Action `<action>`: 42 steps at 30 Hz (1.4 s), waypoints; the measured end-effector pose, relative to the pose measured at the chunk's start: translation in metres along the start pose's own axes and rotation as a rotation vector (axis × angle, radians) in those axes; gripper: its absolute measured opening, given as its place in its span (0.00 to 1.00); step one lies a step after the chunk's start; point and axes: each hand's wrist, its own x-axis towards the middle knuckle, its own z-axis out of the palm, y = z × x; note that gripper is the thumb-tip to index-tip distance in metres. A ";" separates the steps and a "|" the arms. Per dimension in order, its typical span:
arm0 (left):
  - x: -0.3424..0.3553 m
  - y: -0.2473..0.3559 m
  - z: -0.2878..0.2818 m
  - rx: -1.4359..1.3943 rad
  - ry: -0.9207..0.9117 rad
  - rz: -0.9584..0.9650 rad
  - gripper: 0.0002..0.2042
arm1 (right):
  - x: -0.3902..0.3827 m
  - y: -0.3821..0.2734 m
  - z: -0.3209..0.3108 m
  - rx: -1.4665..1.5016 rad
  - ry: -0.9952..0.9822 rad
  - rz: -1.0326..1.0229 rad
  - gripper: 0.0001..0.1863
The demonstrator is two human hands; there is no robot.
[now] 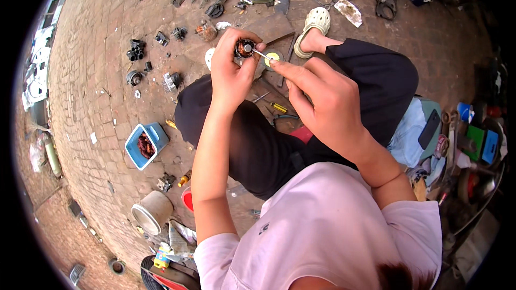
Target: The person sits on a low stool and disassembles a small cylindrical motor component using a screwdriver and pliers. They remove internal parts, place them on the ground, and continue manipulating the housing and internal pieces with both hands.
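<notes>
My left hand (228, 72) is raised above my lap, fingers wrapped round a round part (242, 47) with copper windings and a metal centre. My right hand (328, 99) grips a slim metal tool (262, 55), its shaft reaching to that part's face; the handle is hidden in my fingers. A pale yellow disc (273, 55) shows behind the shaft. Below, between my legs, lie a yellow-handled screwdriver (278, 107) and other small tools on the brick ground.
Metal parts (136, 49) are scattered ahead and leftward. A blue tub (133, 143) of reddish pieces and a pale bucket (156, 209) stand at my left. Blue cloth (403, 134), tools and containers crowd my right. My white clog (317, 21) shows ahead.
</notes>
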 end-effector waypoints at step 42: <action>0.002 -0.014 -0.001 0.295 0.360 0.128 0.04 | 0.010 0.022 0.061 0.721 -0.179 0.457 0.15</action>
